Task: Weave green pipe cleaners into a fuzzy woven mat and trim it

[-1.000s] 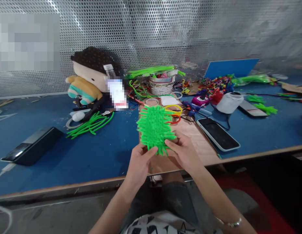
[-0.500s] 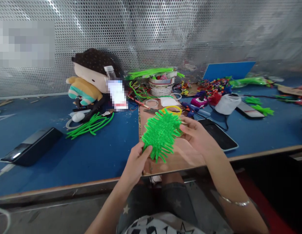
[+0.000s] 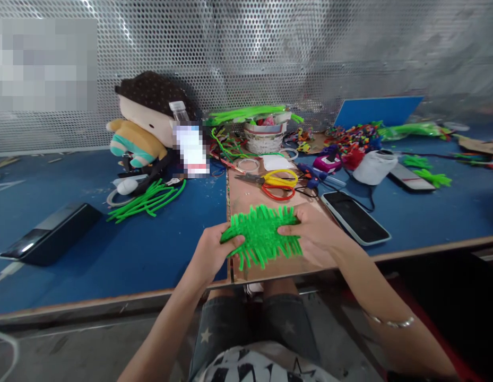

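Observation:
A bright green spiky piece made of pipe cleaners (image 3: 262,233) lies sideways between my two hands, low over a brown cardboard sheet (image 3: 246,199) on the blue table. My left hand (image 3: 209,252) grips its left end with the thumb on top. My right hand (image 3: 313,236) grips its right end, fingers closed over the spikes. Yellow and red scissors (image 3: 276,183) rest on the cardboard just beyond the piece.
A smartphone (image 3: 355,217) lies right of the cardboard. Loose green pipe cleaners (image 3: 146,200), a plush doll (image 3: 145,124) and a bottle (image 3: 186,140) stand at the left back. A black device (image 3: 51,233) sits far left. A basket (image 3: 264,139), glue gun (image 3: 316,175) and white roll (image 3: 374,166) crowd the back.
The green piece has turned from upright to lying sideways and come down toward the cardboard. My right hand slid from its far side to its right end. The scissors now show.

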Demonstrator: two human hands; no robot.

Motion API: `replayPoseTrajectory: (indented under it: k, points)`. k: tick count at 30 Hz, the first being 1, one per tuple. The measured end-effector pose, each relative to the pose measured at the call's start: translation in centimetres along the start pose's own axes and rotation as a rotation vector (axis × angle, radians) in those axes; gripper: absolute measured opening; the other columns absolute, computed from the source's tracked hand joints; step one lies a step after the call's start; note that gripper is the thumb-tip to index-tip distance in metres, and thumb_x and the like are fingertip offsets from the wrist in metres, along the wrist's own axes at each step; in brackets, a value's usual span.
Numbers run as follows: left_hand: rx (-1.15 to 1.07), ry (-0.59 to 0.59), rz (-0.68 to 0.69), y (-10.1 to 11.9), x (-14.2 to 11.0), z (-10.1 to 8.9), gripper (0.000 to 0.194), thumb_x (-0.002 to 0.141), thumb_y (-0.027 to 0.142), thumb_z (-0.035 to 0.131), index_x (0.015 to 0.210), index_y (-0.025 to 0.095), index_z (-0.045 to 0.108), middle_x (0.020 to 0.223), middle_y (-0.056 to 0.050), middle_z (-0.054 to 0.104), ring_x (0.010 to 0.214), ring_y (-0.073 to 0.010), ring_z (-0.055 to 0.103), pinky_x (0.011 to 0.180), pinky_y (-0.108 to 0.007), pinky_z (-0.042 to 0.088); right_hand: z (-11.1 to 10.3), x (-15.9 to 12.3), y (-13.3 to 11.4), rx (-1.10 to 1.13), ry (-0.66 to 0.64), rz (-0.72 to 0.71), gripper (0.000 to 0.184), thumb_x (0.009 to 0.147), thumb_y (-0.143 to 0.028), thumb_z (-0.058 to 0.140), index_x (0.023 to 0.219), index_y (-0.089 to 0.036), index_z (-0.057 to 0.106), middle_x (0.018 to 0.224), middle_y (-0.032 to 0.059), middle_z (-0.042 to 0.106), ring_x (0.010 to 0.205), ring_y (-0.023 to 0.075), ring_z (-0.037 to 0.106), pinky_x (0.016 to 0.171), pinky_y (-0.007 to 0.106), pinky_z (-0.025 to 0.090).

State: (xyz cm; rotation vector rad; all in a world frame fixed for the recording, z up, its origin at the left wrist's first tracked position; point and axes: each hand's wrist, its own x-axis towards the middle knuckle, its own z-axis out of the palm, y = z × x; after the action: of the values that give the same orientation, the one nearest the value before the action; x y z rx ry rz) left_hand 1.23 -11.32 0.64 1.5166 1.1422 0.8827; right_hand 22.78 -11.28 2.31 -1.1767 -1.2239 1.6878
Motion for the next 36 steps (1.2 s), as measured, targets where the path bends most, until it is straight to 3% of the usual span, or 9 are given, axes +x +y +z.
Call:
replayPoseTrajectory:
  k: [3,7,12,16,20,26,31,34,36]
  points:
    - [-0.004,-0.011,-0.033,0.2,0.2,-0.2,0.02,0.067,0.032,0.063,0.073,0.012,0.062,0.061,0.001,0.056,0.057,-0.0123,0.048,0.054,-0.023,0.04,0.1,-0.2,0.5,0.062,-0.041,0.001,0.026,0.061,-0.025,0.076,0.081,-0.014,0.065,0.073,0.0017,0.068,0.063,0.0154,0.063,0.066,0.032,0.052]
    - [-0.046,0.004,-0.013,0.0,0.4,-0.4,0.023,0.065,0.029,0.066,0.08,0.013,0.059,0.065,0.002,0.054,0.059,-0.0108,0.049,0.054,-0.021,0.041,0.0,-0.2,1.0,0.085,-0.053,-0.129,0.027,0.071,-0.027,0.069,0.095,-0.017,0.062,0.088,0.003,0.067,0.073,0.0161,0.062,0.073,0.034,0.051]
    - [-0.121,0.063,0.006,-0.8,0.3,-0.1,0.023,0.074,0.033,0.06,0.086,0.016,0.052,0.062,0.005,0.045,0.052,-0.0079,0.046,0.048,-0.019,0.043,0.0,0.0,1.7,-0.235,0.233,-0.303,0.021,0.081,-0.037,0.055,0.086,-0.017,0.057,0.083,0.0015,0.059,0.08,0.0149,0.055,0.073,0.028,0.044]
    - [-0.018,0.17,0.061,-1.3,0.2,0.6,0.022,0.086,0.04,0.045,0.083,0.018,0.051,0.057,0.008,0.03,0.044,-0.0059,0.033,0.041,-0.016,0.035,0.5,0.1,2.1,-0.422,0.428,-0.382,0.025,0.083,-0.041,0.049,0.071,-0.019,0.048,0.069,-0.0016,0.048,0.065,0.0119,0.045,0.058,0.024,0.037]
    - [0.204,0.263,0.212,-1.0,0.1,0.7,0.025,0.087,0.032,0.044,0.066,0.017,0.048,0.055,0.006,0.033,0.048,-0.0063,0.031,0.045,-0.017,0.027,0.7,0.0,2.4,-0.452,0.519,-0.421,0.03,0.082,-0.04,0.049,0.062,-0.021,0.038,0.056,-0.0059,0.03,0.049,0.0083,0.03,0.045,0.022,0.022]
    - [0.172,0.179,0.117,-1.1,0.3,0.2,0.028,0.083,0.035,0.044,0.062,0.018,0.045,0.05,0.006,0.031,0.043,-0.0081,0.035,0.042,-0.019,0.03,0.3,-0.2,2.8,-0.423,0.479,-0.41,0.034,0.078,-0.039,0.053,0.057,-0.021,0.032,0.054,-0.0068,0.026,0.047,0.0073,0.026,0.045,0.023,0.018]
    - [0.469,0.075,0.128,-1.1,0.3,-0.2,0.028,0.087,0.032,0.042,0.063,0.018,0.047,0.051,0.004,0.04,0.049,-0.0107,0.041,0.05,-0.022,0.031,-0.3,-0.5,2.7,-0.511,0.431,-0.301,0.03,0.081,-0.039,0.049,0.06,-0.02,0.04,0.056,-0.005,0.036,0.052,0.0097,0.036,0.049,0.024,0.025]
    - [0.73,0.122,0.171,-1.0,-0.3,0.4,0.014,0.087,0.026,0.046,0.086,0.018,0.057,0.079,-0.003,0.061,0.075,-0.0181,0.053,0.07,-0.03,0.04,-0.7,-1.2,2.2,-0.817,0.321,-0.204,0.023,0.081,-0.032,0.051,0.062,-0.019,0.048,0.06,-0.0016,0.048,0.059,0.013,0.045,0.056,0.026,0.031]
    - [0.877,0.206,0.213,-0.8,-0.8,1.1,0.019,0.086,0.026,0.049,0.102,0.018,0.057,0.103,-0.009,0.06,0.096,-0.0251,0.05,0.083,-0.04,0.04,-0.7,-1.7,1.9,-0.998,0.306,-0.152,0.011,0.08,-0.028,0.054,0.077,-0.017,0.056,0.074,0.0028,0.059,0.07,0.0169,0.053,0.062,0.028,0.036]
